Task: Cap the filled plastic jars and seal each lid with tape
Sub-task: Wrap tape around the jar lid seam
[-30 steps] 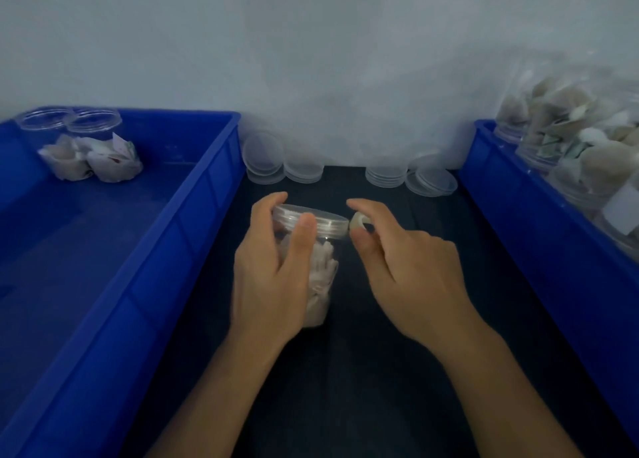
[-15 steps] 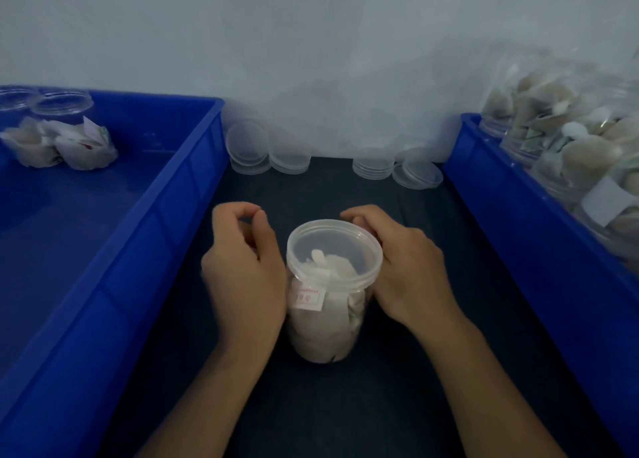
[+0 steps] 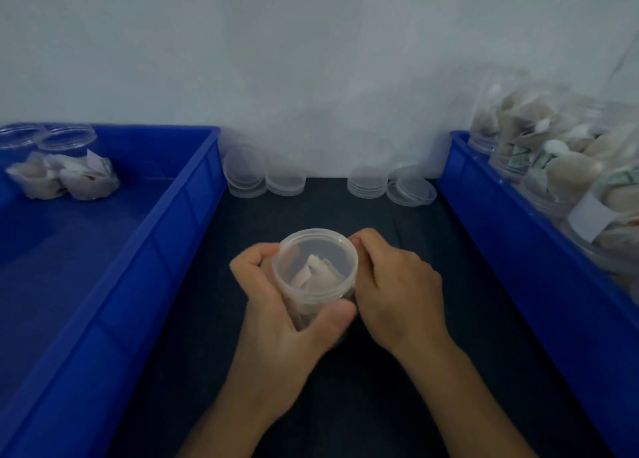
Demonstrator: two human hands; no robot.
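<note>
The clear, colourless plastic jar [image 3: 313,277] between my hands has a frosted, translucent lid, and the folded packets inside it look pale, off-white to pinkish. The flat surface [image 3: 311,208] beneath is very dark, near black, and plain. On either side stand a bright blue plastic bin [image 3: 193,194] and another bright blue plastic bin [image 3: 484,194]. The stacked round lids [image 3: 245,175] at the back are milky clear. The filled jars [image 3: 553,167] in the right bin show beige, white and bits of green. The wall [image 3: 311,60] is plain pale grey.
</note>
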